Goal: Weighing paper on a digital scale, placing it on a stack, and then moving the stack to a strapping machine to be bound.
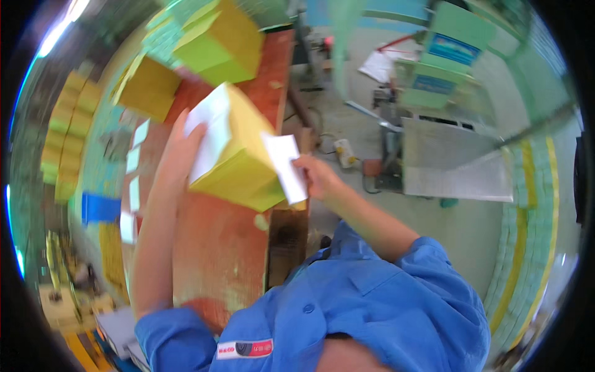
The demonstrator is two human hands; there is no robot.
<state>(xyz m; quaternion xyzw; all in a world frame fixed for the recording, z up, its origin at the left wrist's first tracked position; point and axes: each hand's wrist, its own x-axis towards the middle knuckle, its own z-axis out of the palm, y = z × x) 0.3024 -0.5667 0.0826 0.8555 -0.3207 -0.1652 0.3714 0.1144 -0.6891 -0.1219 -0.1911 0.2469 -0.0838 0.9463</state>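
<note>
A yellow box-shaped package (245,164) stands tilted over the worktable, with a white sheet (209,124) covering its left face. My left hand (185,137) is closed on that white-covered side, with the thumb and fingers pressed at its edge. A white rectangular paper slip (287,166) is pinched in my right hand (318,177). The slip lies against or just in front of the package's right face; I cannot tell whether they touch. Motion blurs both slightly.
The reddish worktable (214,266) carries other yellow packages (226,40) at its far end. White slips (134,193) lie in a row along its left side, near a blue bin (100,208). A green machine with a metal table (457,160) stands on the right.
</note>
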